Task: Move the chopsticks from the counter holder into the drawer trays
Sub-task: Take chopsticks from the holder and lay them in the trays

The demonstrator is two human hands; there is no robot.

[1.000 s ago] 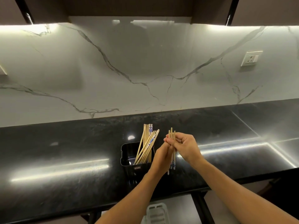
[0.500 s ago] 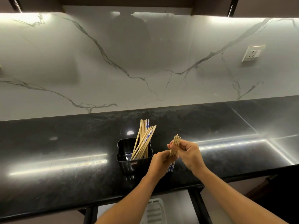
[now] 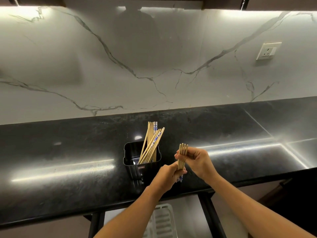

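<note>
We hold one bundle of chopsticks (image 3: pixel 182 156) upright, left hand (image 3: pixel 169 176) and right hand (image 3: pixel 197 160) both clamped on it, beside the black holder (image 3: pixel 155 170) on the counter (image 3: pixel 68 162).

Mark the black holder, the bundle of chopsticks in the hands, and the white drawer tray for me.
black holder (image 3: pixel 135 166): head view, front wall.
held chopstick bundle (image 3: pixel 183 149): head view, upper ends above the fingers.
white drawer tray (image 3: pixel 163 220): head view, slotted floor.
</note>
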